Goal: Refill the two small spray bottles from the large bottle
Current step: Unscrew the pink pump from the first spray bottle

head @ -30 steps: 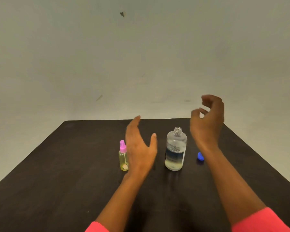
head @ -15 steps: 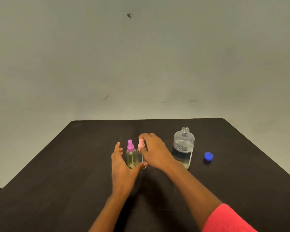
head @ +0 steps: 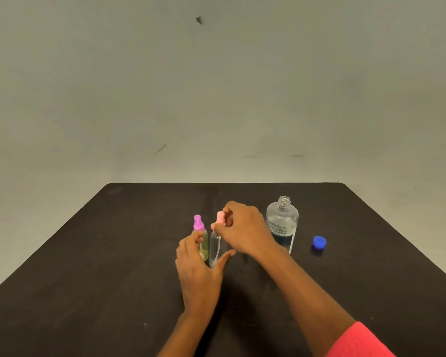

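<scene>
Two small spray bottles stand side by side on the dark table (head: 93, 266). The left one (head: 204, 239) is yellowish with a purple spray head. The right one (head: 216, 247) is clear with a pale pink spray head (head: 220, 219). My left hand (head: 198, 269) wraps around the base of the clear bottle, thumb on its right side. My right hand (head: 242, 229) pinches the pink spray head from above. The large clear bottle (head: 282, 222), uncapped and holding some liquid, stands upright just right of my right hand. Its blue cap (head: 319, 242) lies on the table further right.
A plain grey-green wall (head: 216, 86) rises behind the table's far edge. My forearms, the right one in a pink sleeve (head: 358, 341), reach in from the bottom of the view.
My raised hands came down to the small bottles. The left hand now holds the clear bottle's body and the right hand has closed on its pink spray head.
</scene>
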